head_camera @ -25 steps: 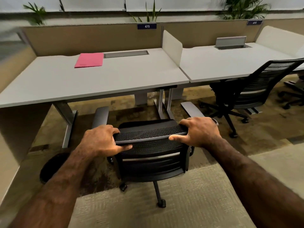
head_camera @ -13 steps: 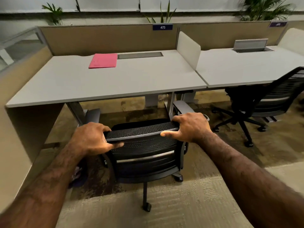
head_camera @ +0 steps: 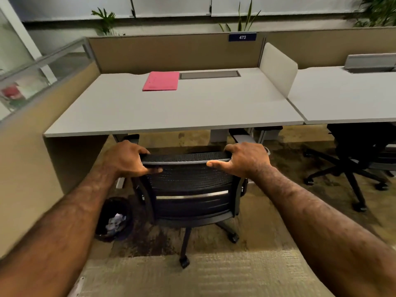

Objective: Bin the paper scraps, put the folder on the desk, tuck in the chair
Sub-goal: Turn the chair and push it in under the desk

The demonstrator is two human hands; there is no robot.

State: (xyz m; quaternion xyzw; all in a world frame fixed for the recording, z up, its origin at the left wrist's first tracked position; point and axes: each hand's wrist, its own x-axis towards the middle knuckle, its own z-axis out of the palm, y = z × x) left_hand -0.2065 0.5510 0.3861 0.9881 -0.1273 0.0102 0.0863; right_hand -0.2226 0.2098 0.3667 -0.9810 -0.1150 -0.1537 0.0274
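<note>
Both hands grip the top edge of the chair (head_camera: pixel 188 185) back: the left hand (head_camera: pixel 128 160) wraps the left corner, the right hand (head_camera: pixel 246 160) wraps the right corner, fingers curled over the rim and thumbs pressed on the near face. Compared with half a second ago, the chair sits closer to the surface (head_camera: pixel 171 112); its armrests now reach under the front edge, where before they stood clear in front of it. The seat is hidden behind the back. The view has also moved in, so the surface fills more of the picture and the front edge lies just past the knuckles at 12 o'clock.

The folder (head_camera: pixel 161 81) lies flat on the surface at 11 o'clock from the hands, near the back, touching or just beside the left end of the grey cable hatch (head_camera: pixel 210 74); its place is unchanged. The bin (head_camera: pixel 113 219) stands on the floor at 8 o'clock from the chair, just beside its base, and crumpled scraps (head_camera: pixel 115 221) show inside it, plainer than before. A second chair (head_camera: pixel 362 155) stands at 3 o'clock under the neighbouring desk.
</note>
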